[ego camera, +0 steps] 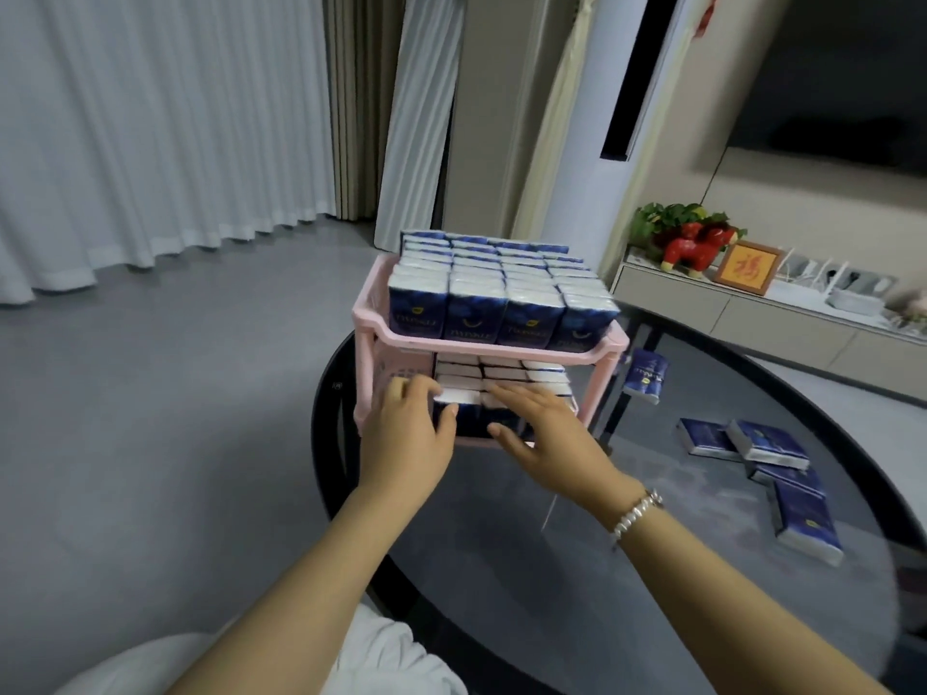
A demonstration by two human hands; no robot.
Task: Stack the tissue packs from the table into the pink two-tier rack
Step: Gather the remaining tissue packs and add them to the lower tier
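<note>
Rack [373, 313]: at 12 o'clock on the table [577, 569]; top tier full.
Left hand [409, 433]: at the lower tier's left, thumb and fingers curled on a front pack [459, 396], apparently seating it.
Right hand [544, 433]: fingers straight, flat on adjacent packs, holding nothing; likely squaring the row.
Loose packs [767, 443]: at 3 o'clock, awaiting loading.

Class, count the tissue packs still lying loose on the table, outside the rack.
5: one pack near the rack's right leg, two side by side, two nearer. Overlaps may hide more.
</note>
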